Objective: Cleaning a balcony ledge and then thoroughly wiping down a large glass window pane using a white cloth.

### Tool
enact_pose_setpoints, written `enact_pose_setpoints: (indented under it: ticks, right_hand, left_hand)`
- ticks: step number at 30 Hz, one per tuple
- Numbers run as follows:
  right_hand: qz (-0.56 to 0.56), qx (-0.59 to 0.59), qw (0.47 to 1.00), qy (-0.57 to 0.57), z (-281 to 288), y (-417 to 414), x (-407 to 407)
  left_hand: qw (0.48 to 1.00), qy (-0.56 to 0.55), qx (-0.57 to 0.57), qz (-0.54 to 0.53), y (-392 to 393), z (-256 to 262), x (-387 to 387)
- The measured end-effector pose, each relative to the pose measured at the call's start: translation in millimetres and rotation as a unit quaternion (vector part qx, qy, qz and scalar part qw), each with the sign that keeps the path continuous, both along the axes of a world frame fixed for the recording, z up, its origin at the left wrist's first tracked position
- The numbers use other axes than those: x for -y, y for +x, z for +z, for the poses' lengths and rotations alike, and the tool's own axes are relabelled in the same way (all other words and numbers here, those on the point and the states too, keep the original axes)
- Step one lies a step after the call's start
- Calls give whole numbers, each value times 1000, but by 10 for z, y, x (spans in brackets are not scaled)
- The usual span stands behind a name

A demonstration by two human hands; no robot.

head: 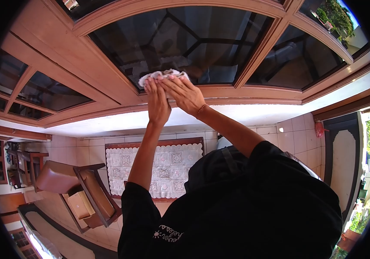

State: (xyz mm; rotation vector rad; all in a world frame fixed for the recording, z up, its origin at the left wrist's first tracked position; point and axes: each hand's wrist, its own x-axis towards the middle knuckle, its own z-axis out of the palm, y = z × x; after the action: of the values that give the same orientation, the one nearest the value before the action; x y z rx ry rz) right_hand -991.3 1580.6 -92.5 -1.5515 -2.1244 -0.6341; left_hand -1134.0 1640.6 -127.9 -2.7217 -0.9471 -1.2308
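Note:
Both arms reach up to a wood-framed window. My left hand (pixel 157 103) and my right hand (pixel 185 94) lie side by side, fingers touching, pressing a bunched white cloth (pixel 146 78) onto the dark glass pane (pixel 185 42). The cloth sits at the pane's lower left, close to the brown wooden frame (pixel 214 91). Its edge shows past the fingertips; the part beneath the hands is hidden. A thin bracelet circles the right wrist.
Below the window runs a white ledge (pixel 123 121). A low table with a lace cloth (pixel 164 173) stands beneath. Brown cushioned chairs (pixel 57 178) and an open cardboard box (pixel 80 204) are at the left. A red bag (pixel 319 129) hangs at the right.

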Motion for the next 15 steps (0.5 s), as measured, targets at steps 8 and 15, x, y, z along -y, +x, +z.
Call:
enact_pose_setpoints:
  ticks: [8,15]
  right_hand:
    - [-97,-45,991,77,-233,563,470]
    - [-26,25,999,17,-176,-185,-69]
  left_hand:
    - [996,39,-12,-74,660,-120,345]
    - [997,-26,-73,20,-339,-38,-60]
